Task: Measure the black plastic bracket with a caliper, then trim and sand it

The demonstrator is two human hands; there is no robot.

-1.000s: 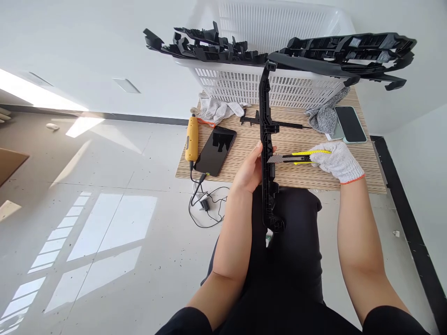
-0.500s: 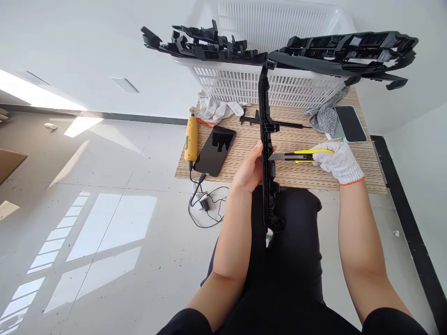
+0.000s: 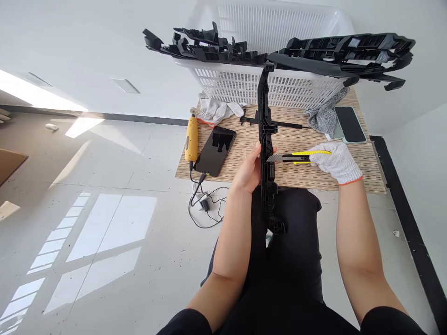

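Observation:
My bare left hand is closed around the middle of a long black plastic trim part, which stands lengthwise in front of me. Its lower end is over my lap and its upper end reaches the basket rim. In a white knit glove, my right hand grips a yellow utility knife. The extended blade points left and its tip lies over the part, close by my left fingers; whether it touches the plastic I cannot tell.
A white slotted basket at the back carries several black plastic parts. On the wooden table lie a yellow rotary tool, a black tablet, a white glove, a caliper, a grey cloth and a phone.
The knife and my right hand have shifted slightly left and down. The black trim part has turned a little in my left hand, its middle moving slightly left.

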